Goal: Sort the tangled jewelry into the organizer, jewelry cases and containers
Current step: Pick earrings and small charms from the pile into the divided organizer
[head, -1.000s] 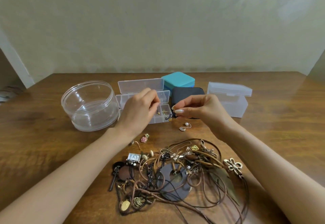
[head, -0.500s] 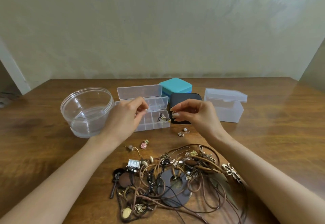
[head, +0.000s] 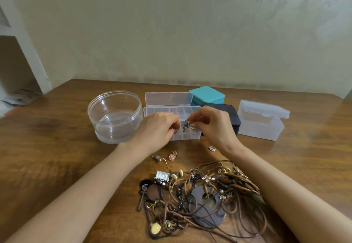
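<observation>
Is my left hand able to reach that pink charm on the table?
Likely yes: the pink charm lies uncovered on the table just this side of the left hand, which need only draw back from the organizer.

Both hands over open clear organizer on wooden surface. Right hand pinches small dark jewelry piece, which dangles above organizer's front compartments. Left hand just beside piece, fingers curled; contact unclear. Round clear container left of organizer. Teal case and dark case behind right hand. Frosted lidded box farther right. Tangled jewelry pile nearest camera. Pink charm loose between pile and organizer.
</observation>
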Demonstrator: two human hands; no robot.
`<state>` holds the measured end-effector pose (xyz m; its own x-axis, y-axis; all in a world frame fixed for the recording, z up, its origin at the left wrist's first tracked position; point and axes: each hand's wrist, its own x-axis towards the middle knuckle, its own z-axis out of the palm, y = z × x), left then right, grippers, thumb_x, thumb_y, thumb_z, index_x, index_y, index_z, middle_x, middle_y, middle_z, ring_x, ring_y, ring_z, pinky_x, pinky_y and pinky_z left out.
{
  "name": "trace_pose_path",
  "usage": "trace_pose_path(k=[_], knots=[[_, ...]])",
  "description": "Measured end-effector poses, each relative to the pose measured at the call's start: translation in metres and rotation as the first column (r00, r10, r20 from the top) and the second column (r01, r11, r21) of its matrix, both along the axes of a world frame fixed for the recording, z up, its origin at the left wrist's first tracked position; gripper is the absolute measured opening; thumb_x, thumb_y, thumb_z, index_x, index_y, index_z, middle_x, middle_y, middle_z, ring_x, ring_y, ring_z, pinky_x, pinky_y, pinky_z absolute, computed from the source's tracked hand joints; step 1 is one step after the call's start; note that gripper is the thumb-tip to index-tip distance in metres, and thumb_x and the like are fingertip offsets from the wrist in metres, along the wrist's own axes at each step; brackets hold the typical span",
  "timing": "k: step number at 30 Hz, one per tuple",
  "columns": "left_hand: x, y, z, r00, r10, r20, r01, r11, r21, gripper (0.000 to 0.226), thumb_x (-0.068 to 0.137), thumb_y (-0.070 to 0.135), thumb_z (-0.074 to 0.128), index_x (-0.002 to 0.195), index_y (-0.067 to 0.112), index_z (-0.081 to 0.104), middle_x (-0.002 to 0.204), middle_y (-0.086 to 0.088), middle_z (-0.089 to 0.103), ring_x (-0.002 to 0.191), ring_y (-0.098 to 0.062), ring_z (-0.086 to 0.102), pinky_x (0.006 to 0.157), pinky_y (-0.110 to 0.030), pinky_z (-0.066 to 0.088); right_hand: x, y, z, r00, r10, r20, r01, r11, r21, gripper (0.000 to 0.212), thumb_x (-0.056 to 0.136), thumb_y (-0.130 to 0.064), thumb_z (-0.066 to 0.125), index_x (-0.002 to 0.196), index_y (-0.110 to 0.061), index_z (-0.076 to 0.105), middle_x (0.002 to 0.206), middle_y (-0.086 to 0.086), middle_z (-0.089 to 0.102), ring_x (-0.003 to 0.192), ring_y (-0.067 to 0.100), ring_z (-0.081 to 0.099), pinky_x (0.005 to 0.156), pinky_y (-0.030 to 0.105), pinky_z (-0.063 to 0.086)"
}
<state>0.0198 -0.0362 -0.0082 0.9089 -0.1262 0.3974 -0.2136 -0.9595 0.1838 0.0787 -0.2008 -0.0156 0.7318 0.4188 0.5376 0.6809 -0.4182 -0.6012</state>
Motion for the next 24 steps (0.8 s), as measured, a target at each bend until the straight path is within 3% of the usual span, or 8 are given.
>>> trace_pose_path(k=[5, 7, 11, 14, 18, 21, 24], knots=[[0.0, 0.0, 0.0, 1.0, 0.008, -0.022, -0.008, 1.0, -0.003, 0.011, 0.092, 0.017, 0.054, 0.102, 0.018, 0.061, 0.104, 0.003, 0.062, 0.1, -0.015, 0.056, 0.082, -0.028, 0.045, 0.0, -0.007, 0.009, 0.998, -0.006, 0.07, -0.002, 0.993, 0.119, 0.017, 0.081, 0.002, 0.068, 0.089, -0.014, 0.068, 0.09, -0.004, 0.066, 0.085, 0.002, 0.064, 0.078, 0.009, 0.05], [0.0, 0.0, -0.002, 0.998, -0.023, -0.053, 0.023, 1.0, -0.008, 0.023, 0.09, 0.007, 0.049, 0.109, 0.019, 0.057, 0.105, 0.003, 0.056, 0.103, -0.016, 0.052, 0.085, -0.036, 0.046, 0.003, -0.007, 0.008, 0.99, -0.063, 0.123, 0.05, 0.993, 0.107, 0.015, 0.081, 0.003, 0.068, 0.089, -0.011, 0.069, 0.091, -0.001, 0.068, 0.081, 0.005, 0.064, 0.076, 0.008, 0.049], [-0.001, -0.003, -0.007, 0.98, -0.046, -0.194, 0.044, 0.999, -0.012, 0.044, 0.088, -0.001, 0.039, 0.125, 0.023, 0.04, 0.114, -0.001, 0.042, 0.112, -0.017, 0.043, 0.095, -0.032, 0.038, 0.007, -0.001, -0.005, 0.972, -0.053, 0.227, 0.062, 0.998, -0.03, 0.015, 0.082, 0.004, 0.066, 0.086, -0.009, 0.071, 0.088, 0.002, 0.068, 0.079, 0.008, 0.062, 0.072, 0.008, 0.05], [0.001, 0.0, -0.008, 0.971, -0.076, -0.227, 0.064, 0.996, -0.061, 0.048, 0.086, -0.004, 0.037, 0.125, 0.025, 0.036, 0.117, 0.0, 0.036, 0.119, -0.016, 0.034, 0.103, -0.032, 0.029, 0.009, 0.001, -0.006, 0.975, -0.061, 0.215, 0.058, 0.998, 0.019, 0.013, 0.083, 0.003, 0.065, 0.086, -0.008, 0.071, 0.089, 0.003, 0.067, 0.081, 0.009, 0.062, 0.073, 0.011, 0.052], [0.001, -0.002, -0.008, 0.961, -0.133, -0.243, 0.111, 0.988, -0.105, 0.042, 0.089, -0.002, 0.038, 0.123, 0.023, 0.034, 0.113, 0.005, 0.034, 0.113, -0.009, 0.033, 0.098, -0.025, 0.028, 0.008, 0.003, -0.007, 0.985, -0.04, 0.17, 0.041, 0.999, -0.003, 0.013, 0.082, 0.003, 0.066, 0.086, -0.009, 0.07, 0.088, 0.001, 0.065, 0.081, 0.009, 0.062, 0.073, 0.013, 0.052], [0.001, -0.002, -0.007, 0.96, -0.178, -0.218, 0.134, 0.971, -0.198, 0.036, 0.089, -0.001, 0.042, 0.118, 0.02, 0.037, 0.117, 0.004, 0.042, 0.111, -0.006, 0.041, 0.095, -0.022, 0.035, 0.006, 0.002, -0.005, 0.996, -0.006, 0.086, 0.0, 0.998, 0.065, 0.014, 0.083, 0.002, 0.066, 0.086, -0.011, 0.068, 0.088, -0.002, 0.065, 0.082, 0.008, 0.064, 0.076, 0.013, 0.053], [0.004, 0.001, -0.008, 0.973, -0.171, -0.157, 0.129, 0.959, -0.251, 0.031, 0.088, -0.002, 0.046, 0.106, 0.021, 0.036, 0.112, 0.003, 0.05, 0.101, -0.008, 0.048, 0.087, -0.023, 0.041, 0.006, 0.001, -0.003, 0.994, -0.001, 0.112, -0.009, 0.996, 0.094, 0.014, 0.083, 0.003, 0.065, 0.087, -0.01, 0.066, 0.089, -0.001, 0.066, 0.082, 0.003, 0.062, 0.076, 0.009, 0.05]])
